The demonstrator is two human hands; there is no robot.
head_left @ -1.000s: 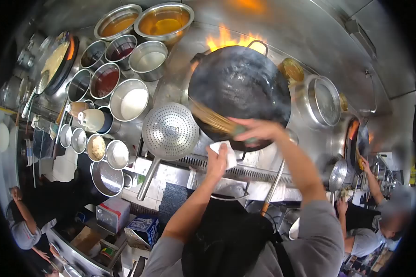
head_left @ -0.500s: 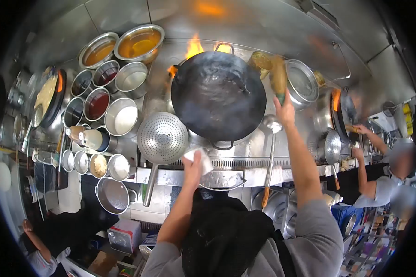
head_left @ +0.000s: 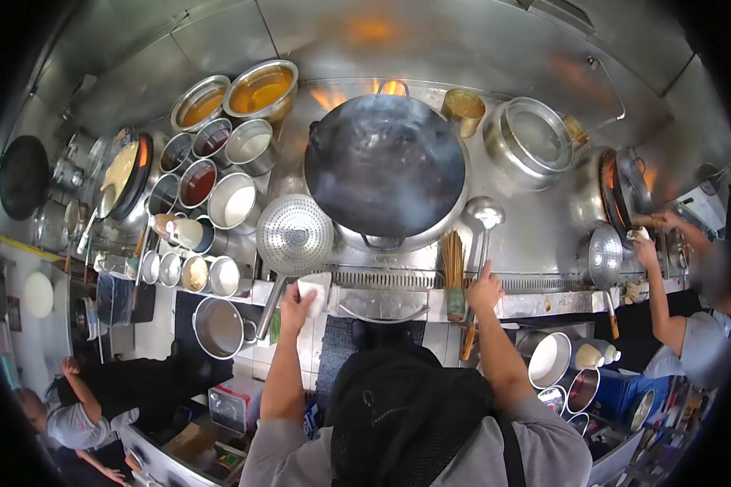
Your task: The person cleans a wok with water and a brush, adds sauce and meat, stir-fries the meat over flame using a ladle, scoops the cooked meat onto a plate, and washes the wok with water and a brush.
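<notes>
My left hand (head_left: 297, 307) pinches a folded white cloth (head_left: 317, 292) at the counter's front edge, just right of the handle of a perforated strainer (head_left: 295, 234). My right hand (head_left: 485, 294) has its fingers round the long handle of a ladle (head_left: 485, 213), whose bowl rests on the steel counter. Left of that hand is a bamboo wok brush (head_left: 453, 276), bristles pointing away from me and green-wrapped end at the edge. A large black wok (head_left: 384, 162) sits on the burner in front of me, steaming, with flames behind it.
Metal pots of sauces and powders (head_left: 197, 183) crowd the left, with two bowls of amber liquid (head_left: 260, 89) behind. A brass-coloured can (head_left: 463, 109) and a steel pot (head_left: 530, 138) stand back right. A co-worker (head_left: 690, 333) works at the right wok; other people are at lower left.
The wok brush, held in my right hand beside the wok, now rests at the front edge. My right hand came back toward me onto the ladle handle. My left hand moved left with the cloth.
</notes>
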